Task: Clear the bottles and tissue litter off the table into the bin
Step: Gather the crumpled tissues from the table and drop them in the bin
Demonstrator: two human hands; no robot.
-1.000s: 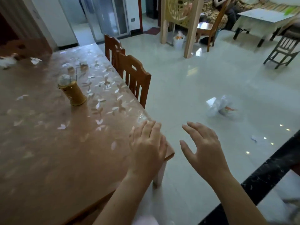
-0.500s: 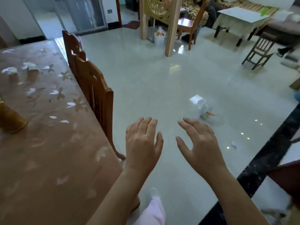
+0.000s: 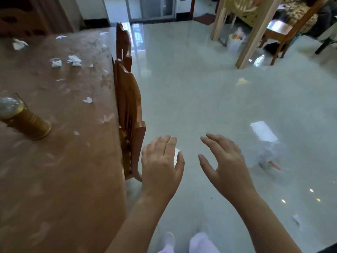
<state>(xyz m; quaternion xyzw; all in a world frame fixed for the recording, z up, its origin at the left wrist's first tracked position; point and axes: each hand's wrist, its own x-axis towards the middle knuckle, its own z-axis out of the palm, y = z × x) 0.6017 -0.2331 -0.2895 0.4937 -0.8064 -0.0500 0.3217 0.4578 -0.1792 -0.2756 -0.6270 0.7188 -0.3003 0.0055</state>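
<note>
Showing the clearing as barely begun: crumpled tissues (image 3: 56,62) and a gold bottle (image 3: 27,121) sit on the table (image 3: 63,179), the white bin (image 3: 235,42) stands well apart across the floor, and the left hand (image 3: 162,165), fingers together, and the right hand (image 3: 226,165), fingers spread, hover apparently empty.

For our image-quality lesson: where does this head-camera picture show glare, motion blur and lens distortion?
Head view: a bright glare patch lies on the glossy floor; the clear plastic thing near it is smeared; the chair and the table edge bow, wide-angle distortion.
</note>
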